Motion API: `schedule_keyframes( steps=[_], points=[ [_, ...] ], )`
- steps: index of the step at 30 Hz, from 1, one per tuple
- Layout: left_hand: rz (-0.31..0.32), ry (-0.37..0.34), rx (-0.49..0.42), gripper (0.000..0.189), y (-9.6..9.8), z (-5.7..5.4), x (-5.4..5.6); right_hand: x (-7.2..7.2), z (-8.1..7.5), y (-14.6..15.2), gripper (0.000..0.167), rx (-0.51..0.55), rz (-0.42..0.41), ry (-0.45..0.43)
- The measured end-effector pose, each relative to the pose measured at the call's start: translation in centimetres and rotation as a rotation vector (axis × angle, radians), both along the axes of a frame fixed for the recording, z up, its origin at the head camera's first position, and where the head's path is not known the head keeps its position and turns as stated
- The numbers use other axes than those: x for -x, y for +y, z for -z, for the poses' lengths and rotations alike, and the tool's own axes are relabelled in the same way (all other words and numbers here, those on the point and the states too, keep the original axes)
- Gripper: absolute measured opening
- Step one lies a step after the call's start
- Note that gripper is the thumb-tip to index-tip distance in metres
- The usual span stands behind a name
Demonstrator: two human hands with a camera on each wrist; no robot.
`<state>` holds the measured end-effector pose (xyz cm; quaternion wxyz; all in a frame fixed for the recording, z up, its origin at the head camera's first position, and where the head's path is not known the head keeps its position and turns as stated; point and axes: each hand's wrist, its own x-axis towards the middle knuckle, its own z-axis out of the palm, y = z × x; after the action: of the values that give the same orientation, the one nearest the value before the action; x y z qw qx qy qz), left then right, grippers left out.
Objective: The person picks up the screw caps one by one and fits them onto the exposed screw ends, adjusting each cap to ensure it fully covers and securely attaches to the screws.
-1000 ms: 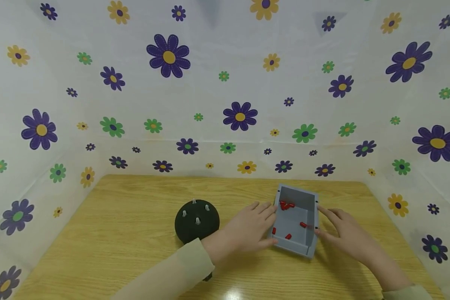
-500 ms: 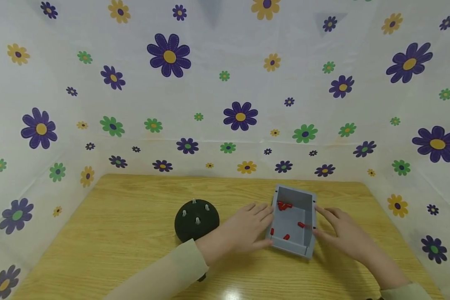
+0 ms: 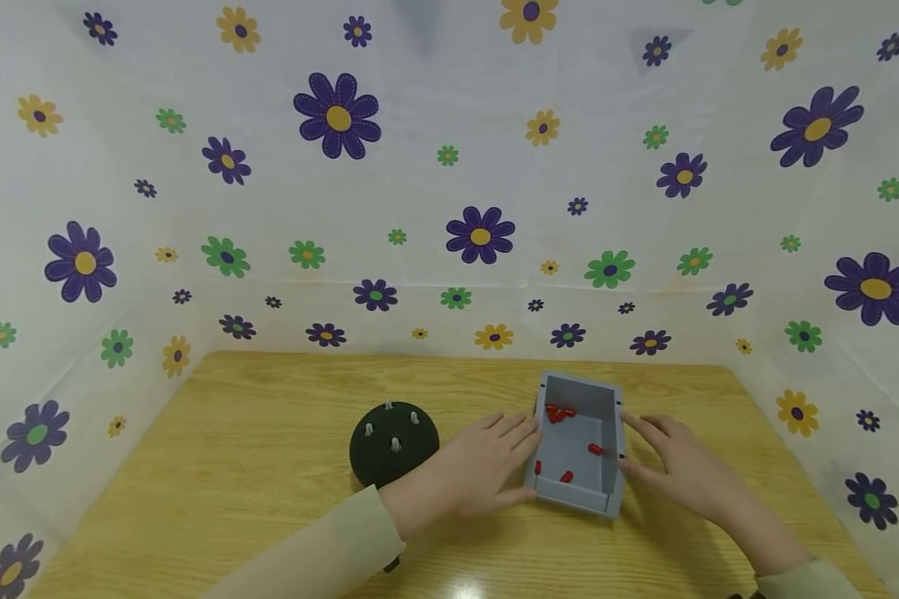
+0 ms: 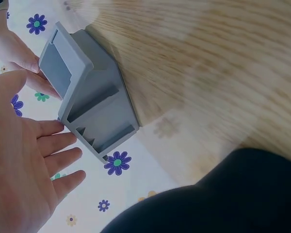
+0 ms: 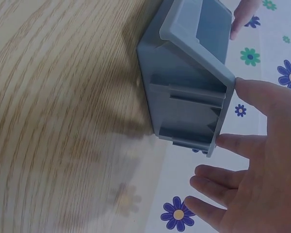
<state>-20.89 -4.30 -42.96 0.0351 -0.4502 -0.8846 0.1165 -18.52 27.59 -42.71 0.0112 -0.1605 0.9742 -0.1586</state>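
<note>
A grey plastic bin (image 3: 573,445) stands on the table, with several small red capsule-shaped pieces (image 3: 567,477) loose inside. Along its left rim lie the outstretched fingers of my left hand (image 3: 487,466). At the opposite rim, my right hand (image 3: 685,470) touches with thumb and index finger, the fingers extended. In the left wrist view, fingertips of the left hand (image 4: 24,170) meet the rim of the ribbed bin wall (image 4: 106,102). The right wrist view has the thumb and index finger of the right hand (image 5: 276,155) against the rim, with the other fingers off it.
Left of the bin, partly behind my left forearm, sits a dark dome (image 3: 378,457) with several pale upright pegs (image 3: 395,445). The wooden table (image 3: 270,466) ends at a flower-printed white sheet (image 3: 419,191) at the back and sides.
The bin has slid slightly to the left, with the red pieces inside it. Both hands have shifted left along with it. The dome stays in place.
</note>
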Motion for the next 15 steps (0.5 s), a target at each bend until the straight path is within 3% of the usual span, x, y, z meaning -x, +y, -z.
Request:
schedule_keyframes(
  steps=[15],
  points=[
    [0.013,0.011,0.002,0.079,-1.2,0.0,-0.4,0.3,-0.2,-0.7,0.073,0.010,-0.036,0.009]
  ],
)
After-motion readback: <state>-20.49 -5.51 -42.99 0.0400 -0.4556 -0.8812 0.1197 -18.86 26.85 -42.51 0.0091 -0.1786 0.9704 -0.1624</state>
